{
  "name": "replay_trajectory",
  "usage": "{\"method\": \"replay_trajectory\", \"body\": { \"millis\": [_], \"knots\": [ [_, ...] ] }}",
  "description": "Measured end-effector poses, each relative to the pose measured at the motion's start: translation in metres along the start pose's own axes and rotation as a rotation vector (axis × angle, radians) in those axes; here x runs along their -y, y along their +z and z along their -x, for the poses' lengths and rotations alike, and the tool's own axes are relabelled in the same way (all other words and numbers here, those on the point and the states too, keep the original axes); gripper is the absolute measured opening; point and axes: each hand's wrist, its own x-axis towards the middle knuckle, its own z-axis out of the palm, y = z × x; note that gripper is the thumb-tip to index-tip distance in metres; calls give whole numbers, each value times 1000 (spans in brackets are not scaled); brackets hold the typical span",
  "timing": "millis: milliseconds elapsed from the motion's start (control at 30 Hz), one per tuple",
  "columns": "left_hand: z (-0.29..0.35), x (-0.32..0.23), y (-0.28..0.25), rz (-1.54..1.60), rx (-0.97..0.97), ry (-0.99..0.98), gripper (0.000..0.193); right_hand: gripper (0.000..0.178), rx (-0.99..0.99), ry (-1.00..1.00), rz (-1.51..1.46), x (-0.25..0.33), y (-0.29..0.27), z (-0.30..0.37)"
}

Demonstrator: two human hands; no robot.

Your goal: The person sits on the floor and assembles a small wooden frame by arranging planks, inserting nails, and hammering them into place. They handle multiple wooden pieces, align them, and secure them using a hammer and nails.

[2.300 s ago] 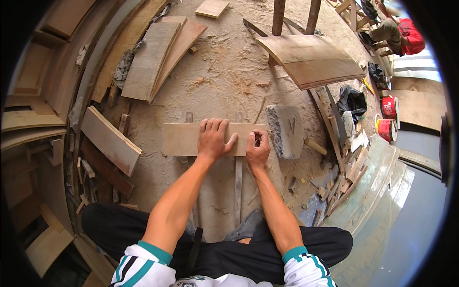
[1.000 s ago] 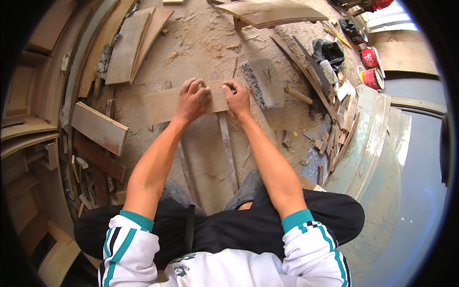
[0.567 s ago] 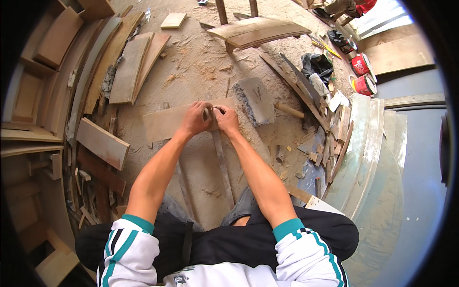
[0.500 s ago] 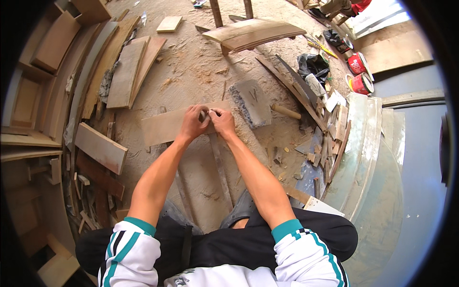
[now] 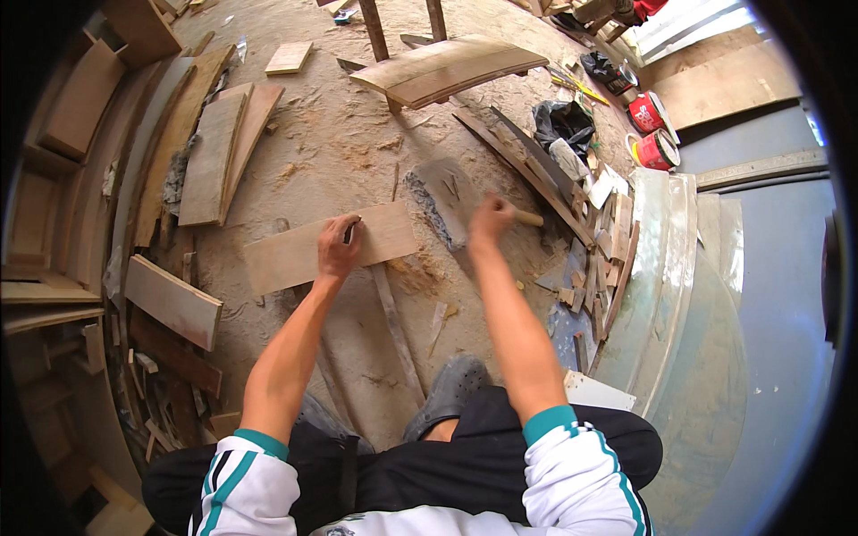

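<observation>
A thin flat wooden board [image 5: 284, 261] lies crosswise in front of me over two narrow strips [image 5: 399, 330]. My left hand [image 5: 338, 250] rests on its middle, thumb and fingers pinched together; a small dark thing shows at the fingertips, too small to name. Off the board's right end, my right hand [image 5: 490, 221] is at the near end of a round wooden handle [image 5: 529, 218]. Motion smears its fingers, so their grip is unclear. Whatever the handle joins is hidden. Beside that hand lies a rough-edged grey slab [image 5: 444, 192] with a mark scratched on top.
Loose planks [image 5: 212, 161] and a short board [image 5: 173, 302] lie on the left. Farther off stands a curved wooden piece [image 5: 451, 71]. To the right are wood offcuts [image 5: 617, 237], a black plastic bag [image 5: 563, 127], red cans [image 5: 656, 150] and curved pale sheets [image 5: 666, 268].
My right hand has left the board and moved right to the wooden handle. My left hand stays pinched on the board. The whole view has shifted slightly.
</observation>
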Motion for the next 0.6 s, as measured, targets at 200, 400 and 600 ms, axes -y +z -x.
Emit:
{"method": "replay_trajectory", "body": {
  "millis": [200, 400, 600],
  "knots": [
    [1, 14, 1, 256, -17, -309, 14, 56, 62, 837, -237, -60, -23, -114],
    [-10, 19, -10, 390, 0, -426, 14, 37, 234, 848, -521, -92, -37, -161],
    [-13, 22, -18, 459, 28, -503, 14, 12, 277, 916, -449, -50, -88, -133]
  ]
}}
